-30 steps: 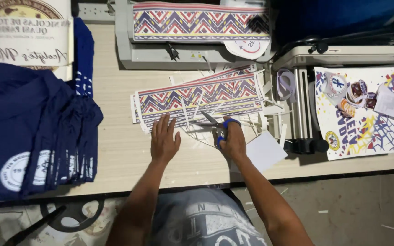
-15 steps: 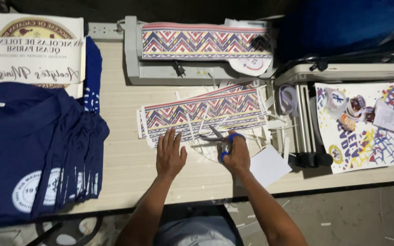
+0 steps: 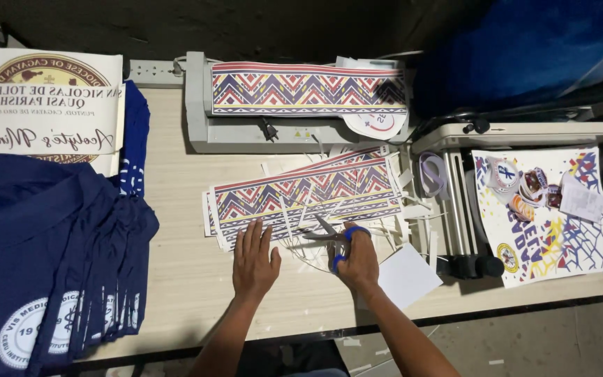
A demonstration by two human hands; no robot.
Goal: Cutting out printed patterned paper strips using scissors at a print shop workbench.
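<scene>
Nearby, paper scraps (image 3: 413, 209) and navy shirts (image 3: 43, 258) flank the scissors (image 3: 333, 241).

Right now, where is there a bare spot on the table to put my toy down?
Bare tabletop lies between the dark blue shirts and the patterned strips, and along the near edge left of the left hand. Around the scissors in the right hand it is crowded with paper scraps.

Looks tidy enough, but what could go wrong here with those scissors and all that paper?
The left hand presses the patterned sheets close to the scissors in the right hand, so a slip might nick a finger. Loose paper strips lie around the blades and could snag or skew a cut.
</scene>
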